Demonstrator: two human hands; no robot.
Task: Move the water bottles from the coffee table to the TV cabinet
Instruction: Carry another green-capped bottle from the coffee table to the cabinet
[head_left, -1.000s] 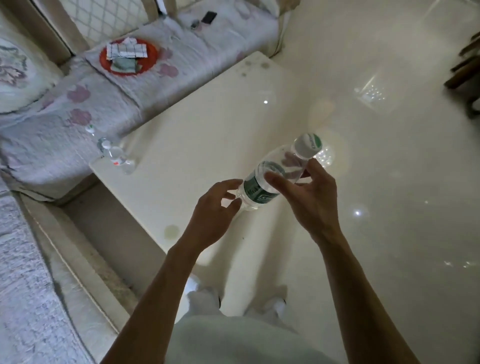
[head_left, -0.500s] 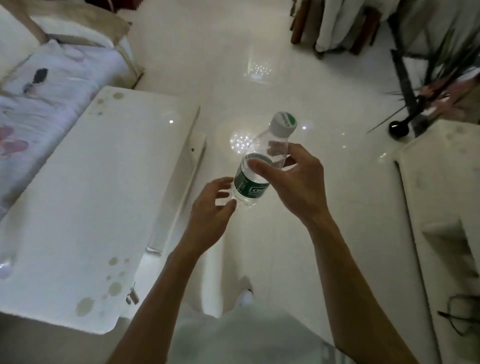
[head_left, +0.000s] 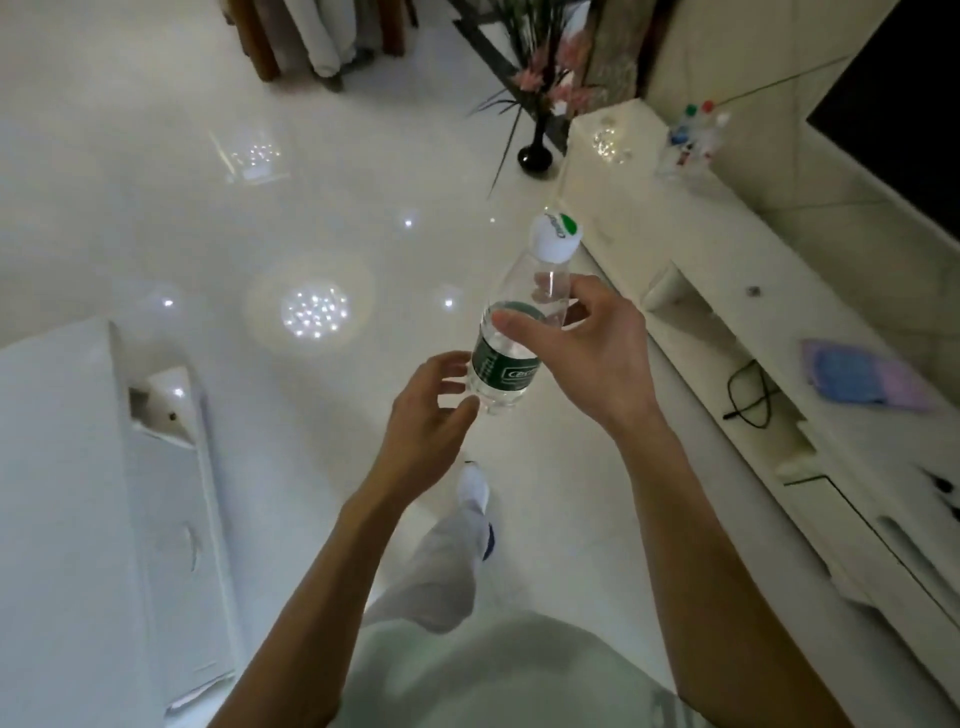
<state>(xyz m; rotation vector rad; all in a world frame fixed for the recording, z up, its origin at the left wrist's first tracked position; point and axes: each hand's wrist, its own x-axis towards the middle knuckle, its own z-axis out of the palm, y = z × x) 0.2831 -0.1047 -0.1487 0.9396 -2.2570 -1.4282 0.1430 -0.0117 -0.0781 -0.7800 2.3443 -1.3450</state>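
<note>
Holding the bottle (head_left: 506, 366) with the right grip (head_left: 597, 358) pinched round its clear shoulder, just below the white cap (head_left: 555, 236). Cupping its base with the left grip (head_left: 426, 415), fingers and thumb curled against it. Carrying it tilted in mid-air above the floor, cap pointing far-right, between the worktop (head_left: 62, 467) at near left and the TV cabinet (head_left: 701, 249) along the right.

Looks like mid-carry, with nothing set down yet. To do this well:
- Keep the pinch firm against slipping on smooth plastic.
- Bring the bottle upright before lowering it.
- Aim for bare cabinet top, away from the black cable (head_left: 748, 389) and the folded cloth (head_left: 862, 376), or beside the other bottles (head_left: 696, 137) at the far end.
- Release only after seating the base flat.

Has swung right since half a second ago, bringing more of the cabinet top and those far bottles into sight and pushing the worktop to the near-left edge. Keeps the same two-handed hold and much the same tilt. Has put one foot (head_left: 475, 488) forward.
</note>
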